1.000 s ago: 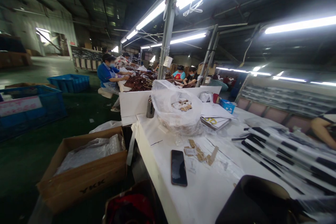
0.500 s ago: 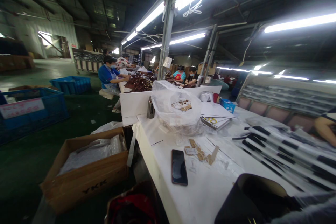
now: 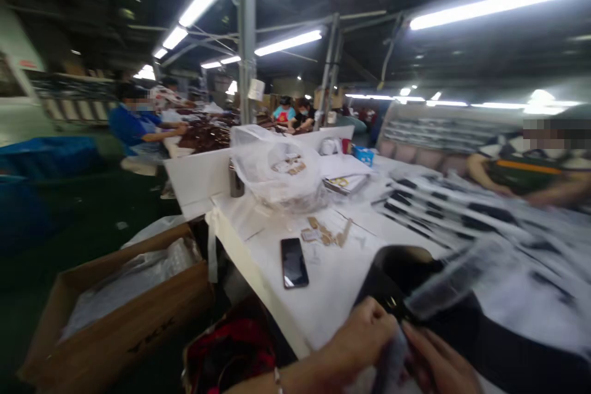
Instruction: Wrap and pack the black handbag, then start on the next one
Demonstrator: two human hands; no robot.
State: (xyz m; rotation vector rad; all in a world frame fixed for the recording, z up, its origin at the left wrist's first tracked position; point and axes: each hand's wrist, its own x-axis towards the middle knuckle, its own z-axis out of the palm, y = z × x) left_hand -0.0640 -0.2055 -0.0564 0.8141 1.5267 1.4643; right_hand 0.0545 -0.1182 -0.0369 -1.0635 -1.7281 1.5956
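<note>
My left hand, with a bracelet at its wrist, is closed on a greyish, see-through strip of plastic film. On the other side of the film is my right hand, its fingers bent against the film; its lower part is cut off by the frame. Just beyond both hands lies a black bag-like item with small gold-coloured metal fittings. A rolled piece of clear plastic rests across it. Motion blurs the fingertips.
On the white table lie a phone, brown tags, a clear bag of tags and a metal bottle. Black-and-white wrapped pieces spread rightward near a co-worker. A cardboard box stands left.
My view has swung right and slightly down. Both hands have come into the frame at the bottom, with plastic film between them. The co-worker at right now shows more fully.
</note>
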